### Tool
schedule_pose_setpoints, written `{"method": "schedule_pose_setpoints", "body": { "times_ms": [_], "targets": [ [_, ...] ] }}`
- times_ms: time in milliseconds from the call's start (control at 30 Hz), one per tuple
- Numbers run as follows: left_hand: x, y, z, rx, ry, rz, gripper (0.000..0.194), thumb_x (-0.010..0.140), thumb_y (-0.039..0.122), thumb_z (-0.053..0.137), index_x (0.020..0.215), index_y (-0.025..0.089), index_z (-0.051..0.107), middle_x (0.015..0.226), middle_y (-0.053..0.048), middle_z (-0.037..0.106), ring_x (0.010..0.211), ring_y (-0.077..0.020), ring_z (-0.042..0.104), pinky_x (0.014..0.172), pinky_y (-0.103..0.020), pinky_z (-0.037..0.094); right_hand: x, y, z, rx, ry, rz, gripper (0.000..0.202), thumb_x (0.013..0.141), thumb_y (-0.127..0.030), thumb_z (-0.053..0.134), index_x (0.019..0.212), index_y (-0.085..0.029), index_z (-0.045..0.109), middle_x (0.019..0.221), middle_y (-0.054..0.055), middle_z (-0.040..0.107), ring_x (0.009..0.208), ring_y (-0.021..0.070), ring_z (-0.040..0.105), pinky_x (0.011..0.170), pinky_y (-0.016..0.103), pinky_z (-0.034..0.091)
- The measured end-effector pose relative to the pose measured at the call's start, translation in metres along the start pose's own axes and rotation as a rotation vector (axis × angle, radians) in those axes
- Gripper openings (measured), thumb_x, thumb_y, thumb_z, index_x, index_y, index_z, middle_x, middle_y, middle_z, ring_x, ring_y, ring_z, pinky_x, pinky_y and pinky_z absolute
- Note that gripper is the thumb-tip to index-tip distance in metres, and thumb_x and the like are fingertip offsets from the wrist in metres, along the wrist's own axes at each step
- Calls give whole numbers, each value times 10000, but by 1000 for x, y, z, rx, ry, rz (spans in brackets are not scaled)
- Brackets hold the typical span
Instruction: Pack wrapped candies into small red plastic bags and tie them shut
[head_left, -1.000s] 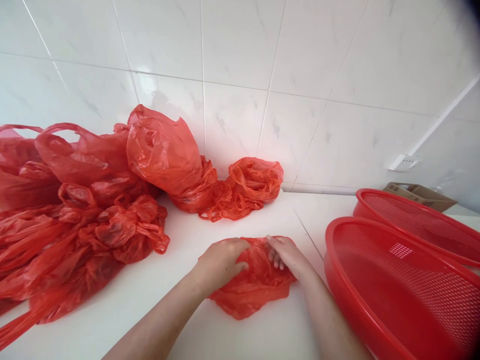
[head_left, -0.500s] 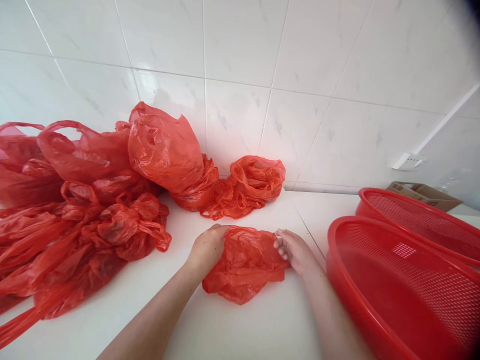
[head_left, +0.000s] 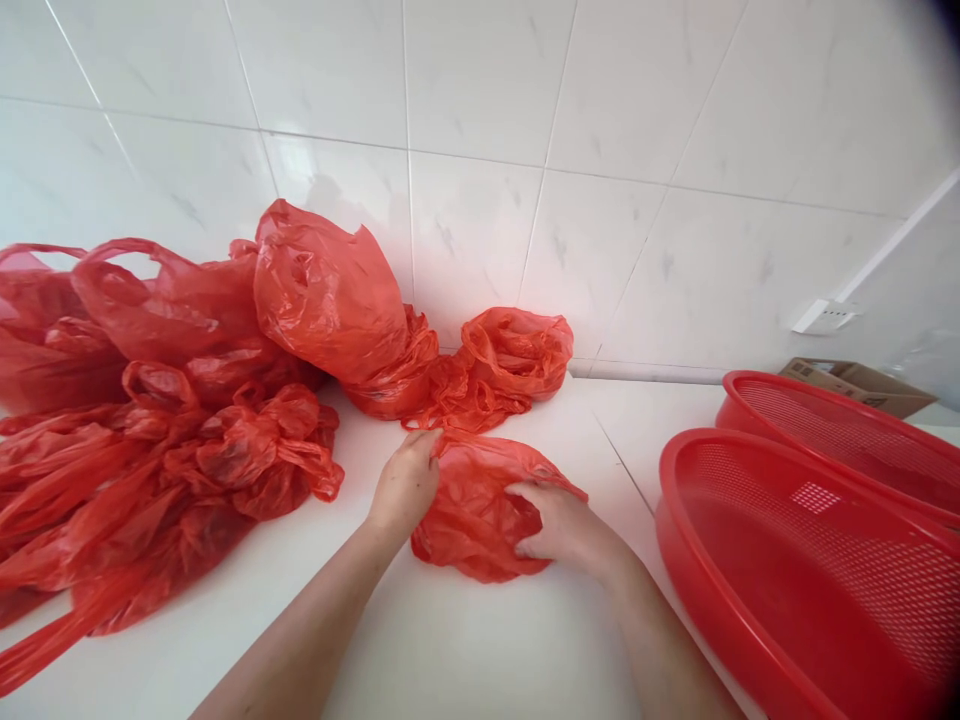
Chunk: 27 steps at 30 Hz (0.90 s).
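A thin red plastic bag lies spread on the white table between my hands, its mouth widened into a rounded shape. My left hand pinches the bag's upper left edge. Over the right side of the bag is my right hand, its thumb and fingers curved apart around a gap, reaching into or onto the plastic. Some of its fingertips are hidden by the film.
Filled red plastic bags are heaped at the left. A smaller crumpled red bag sits against the tiled wall. At right stand two red perforated baskets, with a cardboard box behind them.
The bag's mouth has widened and its upper edge shifted away from me. My right hand has moved left from the bag's right edge to over the plastic. My left hand keeps its pinch.
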<state>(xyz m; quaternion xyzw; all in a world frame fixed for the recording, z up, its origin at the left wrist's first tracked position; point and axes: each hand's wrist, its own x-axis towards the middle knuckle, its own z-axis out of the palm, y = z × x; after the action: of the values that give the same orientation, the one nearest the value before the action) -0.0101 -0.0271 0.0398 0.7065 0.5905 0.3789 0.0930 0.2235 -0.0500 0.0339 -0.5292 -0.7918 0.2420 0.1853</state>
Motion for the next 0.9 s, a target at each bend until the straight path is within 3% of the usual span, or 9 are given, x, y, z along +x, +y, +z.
{"method": "schedule_pose_setpoints", "body": {
  "times_ms": [133,233,333,433,500,567,667,767,900],
  "targets": [
    [-2,-2,2,68,39,86,394,808,96,456,1161,212,586,1254,-76,552,1123,-226,537,960,-370,438,2,1,-6,24,-11,62,645,579,-346,762,1199,-284,594,1270,59,551,1158,269,518,893,383,458],
    [-5,4,3,131,82,199,330,837,169,499,1154,192,584,1249,-100,542,1115,-244,528,943,-391,445,5,-5,-11,72,139,70,468,717,-433,665,1145,-252,613,1191,55,600,1050,218,575,883,365,469],
    [-8,15,-1,217,120,336,278,858,182,490,1115,195,595,1234,-109,556,1094,-259,526,907,-423,441,8,-7,-8,67,310,-4,314,815,-369,569,1102,-252,618,1131,32,632,1011,187,586,893,359,471],
    [-12,29,-7,251,114,500,219,878,175,464,1034,199,617,1181,-96,597,1020,-243,549,865,-416,430,12,-5,-1,-19,345,-122,408,785,-262,602,1193,-269,583,1256,29,571,1171,196,501,1000,375,409],
    [-16,39,-9,212,10,609,177,876,178,465,934,185,632,1035,-77,648,903,-207,576,799,-366,440,14,-2,6,-90,291,-186,496,751,-256,647,1239,-286,564,1327,26,521,1250,215,430,1060,396,349],
    [-20,47,-7,178,-177,660,139,850,192,499,834,178,636,852,-47,659,771,-177,583,703,-316,442,16,1,11,-139,211,-201,509,752,-309,662,1251,-302,563,1357,22,499,1289,238,384,1085,422,310],
    [-25,52,0,219,-408,580,105,804,234,561,796,184,654,693,-22,644,631,-175,579,580,-296,413,18,7,16,-191,134,-130,465,822,-400,588,1274,-297,555,1415,42,445,1328,273,327,1085,468,285],
    [-29,50,8,331,-470,487,149,820,259,547,791,178,669,624,-35,643,531,-184,564,500,-299,364,21,14,17,-242,105,-59,476,847,-459,543,1282,-264,558,1435,86,418,1326,303,329,1063,501,294],
    [-28,45,10,396,-423,475,211,845,262,513,692,175,629,543,-28,593,463,-166,531,452,-289,307,23,19,17,-249,100,-56,533,802,-474,602,1284,-251,556,1401,106,455,1310,318,356,1045,518,317]
  ]
}}
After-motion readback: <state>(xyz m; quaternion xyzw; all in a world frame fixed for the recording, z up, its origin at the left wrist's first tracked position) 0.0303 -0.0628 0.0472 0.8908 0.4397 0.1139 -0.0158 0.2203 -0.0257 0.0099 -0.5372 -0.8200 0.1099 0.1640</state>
